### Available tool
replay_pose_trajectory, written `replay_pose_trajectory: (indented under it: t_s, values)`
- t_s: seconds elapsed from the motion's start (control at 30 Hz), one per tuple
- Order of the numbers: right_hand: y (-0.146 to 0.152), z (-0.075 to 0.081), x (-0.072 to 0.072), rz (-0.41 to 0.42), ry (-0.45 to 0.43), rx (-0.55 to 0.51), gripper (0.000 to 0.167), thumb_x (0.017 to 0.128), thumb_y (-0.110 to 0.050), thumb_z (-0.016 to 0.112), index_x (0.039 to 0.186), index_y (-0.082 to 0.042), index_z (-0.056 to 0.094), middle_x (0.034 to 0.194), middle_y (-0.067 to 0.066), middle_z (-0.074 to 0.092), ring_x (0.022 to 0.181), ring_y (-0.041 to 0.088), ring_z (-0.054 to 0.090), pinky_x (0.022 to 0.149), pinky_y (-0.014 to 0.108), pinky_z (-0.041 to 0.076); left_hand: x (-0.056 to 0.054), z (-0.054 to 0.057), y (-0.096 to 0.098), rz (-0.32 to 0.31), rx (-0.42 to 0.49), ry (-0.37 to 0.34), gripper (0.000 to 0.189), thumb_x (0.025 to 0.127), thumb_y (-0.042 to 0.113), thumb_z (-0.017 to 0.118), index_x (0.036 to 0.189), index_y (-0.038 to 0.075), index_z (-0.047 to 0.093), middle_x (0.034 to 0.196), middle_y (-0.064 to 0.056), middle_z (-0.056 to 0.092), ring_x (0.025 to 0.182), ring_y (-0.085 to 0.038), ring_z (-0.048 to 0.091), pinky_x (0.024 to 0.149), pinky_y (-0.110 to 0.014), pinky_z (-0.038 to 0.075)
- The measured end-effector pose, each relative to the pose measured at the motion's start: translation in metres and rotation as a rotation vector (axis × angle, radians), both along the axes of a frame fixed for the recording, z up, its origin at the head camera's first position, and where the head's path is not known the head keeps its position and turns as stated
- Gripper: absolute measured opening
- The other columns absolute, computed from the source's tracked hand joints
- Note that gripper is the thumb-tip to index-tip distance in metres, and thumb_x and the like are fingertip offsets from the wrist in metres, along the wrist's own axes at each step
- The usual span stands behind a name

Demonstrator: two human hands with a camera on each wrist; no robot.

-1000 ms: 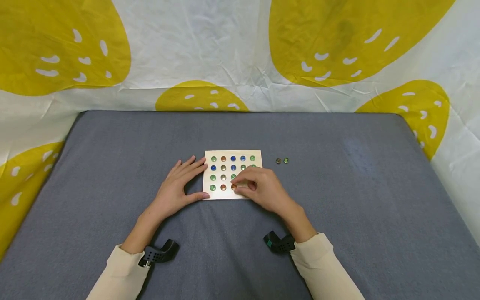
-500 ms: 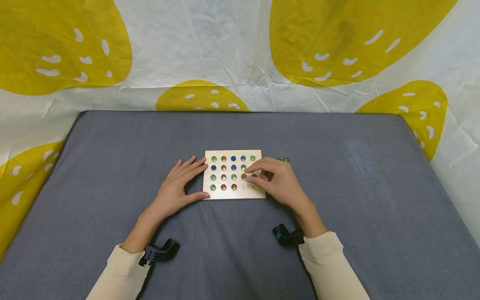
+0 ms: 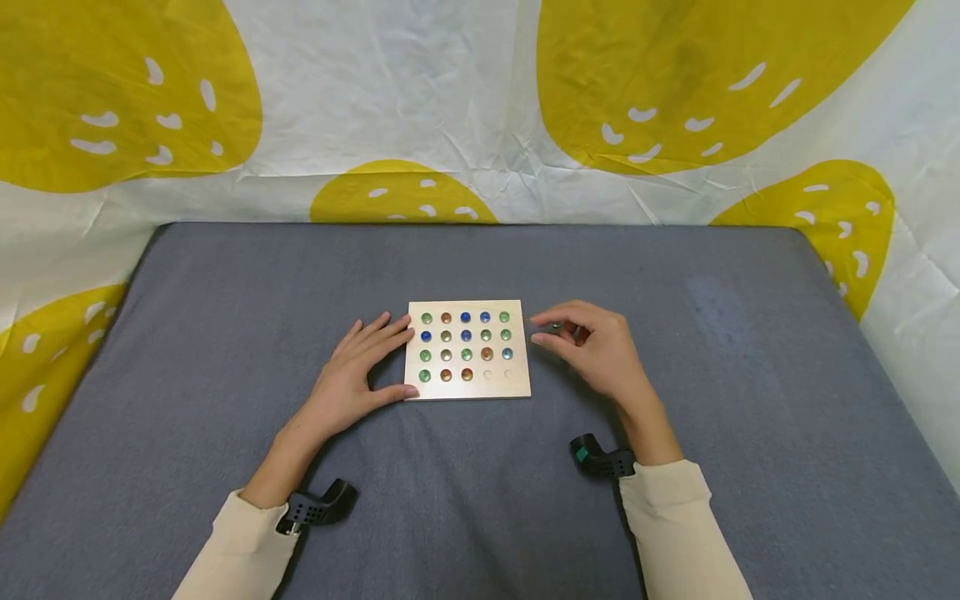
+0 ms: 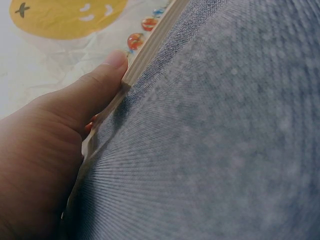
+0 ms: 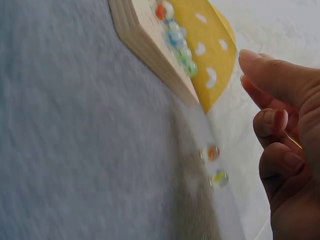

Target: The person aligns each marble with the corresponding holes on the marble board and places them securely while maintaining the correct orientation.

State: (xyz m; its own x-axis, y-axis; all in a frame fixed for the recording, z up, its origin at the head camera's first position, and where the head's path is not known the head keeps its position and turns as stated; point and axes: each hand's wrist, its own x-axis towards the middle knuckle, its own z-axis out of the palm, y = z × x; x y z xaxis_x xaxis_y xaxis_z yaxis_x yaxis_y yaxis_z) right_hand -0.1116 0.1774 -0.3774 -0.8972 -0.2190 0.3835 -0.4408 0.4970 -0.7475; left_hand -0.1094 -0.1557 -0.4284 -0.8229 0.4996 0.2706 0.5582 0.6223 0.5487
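Observation:
A pale wooden board (image 3: 438, 392) carries rows of glass marbles in green, blue, orange and clear tones. At its lower right corner, two round hollows show bare wood. My left hand (image 3: 348, 379) rests at the left edge, fingers spread and thumb on the near corner; the left wrist view shows that thumb against the board's side. To the right of the board hovers my right hand (image 3: 596, 346), thumb and forefinger apart with nothing held. Two loose marbles, an orange one (image 5: 211, 152) and a yellow-green one (image 5: 220, 178), lie on the cloth below it.
Grey cloth (image 3: 300, 275) covers the table. Behind it hangs a white curtain (image 3: 397, 83) with yellow shapes. Black wrist mounts (image 3: 322, 502) sit on both forearms.
My right hand has moved right, off the board, to the loose marbles. An orange marble now sits in the third row, where the fingers were half a second ago. The left hand stays still.

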Motion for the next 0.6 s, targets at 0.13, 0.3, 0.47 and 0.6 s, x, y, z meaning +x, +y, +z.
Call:
replay_pose_trajectory:
  t_s: [0.13,0.3,0.47,0.6]
  values:
    - [0.015,-0.018,-0.008,-0.049,-0.008,0.007,0.019,0.076,-0.004,0.08,0.094,-0.008,0.076,0.073,-0.002,0.058,0.058,0.015,0.043,0.049,0.023,0.033,0.0,0.0,0.0,0.0,0.002,-0.001,0.081,0.073,0.034,0.083,0.142,0.008,0.048,0.149,-0.007,0.039,0.14,-0.032,0.025,0.115,-0.05,0.009]
    - [0.022,-0.025,-0.011,-0.098,-0.013,0.012,0.017,0.077,-0.012,0.081,0.094,-0.011,0.077,0.074,-0.004,0.059,0.061,0.013,0.045,0.052,0.021,0.035,0.0,0.001,0.0,-0.002,0.005,-0.004,0.081,0.073,0.033,0.083,0.142,0.008,0.048,0.149,-0.008,0.039,0.14,-0.032,0.026,0.115,-0.05,0.008]
    - [0.024,-0.029,-0.012,-0.14,-0.015,0.02,0.017,0.078,-0.014,0.081,0.094,-0.012,0.077,0.085,-0.003,0.067,0.067,0.013,0.048,0.057,0.021,0.038,0.0,0.0,0.0,-0.002,0.004,-0.001,0.08,0.074,0.033,0.082,0.142,0.008,0.048,0.149,-0.007,0.04,0.14,-0.032,0.026,0.115,-0.05,0.008]
    - [0.026,-0.033,-0.014,-0.162,0.003,0.069,0.02,0.077,-0.015,0.082,0.096,-0.014,0.077,0.096,-0.003,0.07,0.078,0.015,0.052,0.066,0.026,0.04,0.0,0.0,0.0,-0.001,0.004,0.004,0.081,0.074,0.034,0.082,0.142,0.009,0.048,0.149,-0.007,0.039,0.14,-0.032,0.026,0.115,-0.05,0.009]
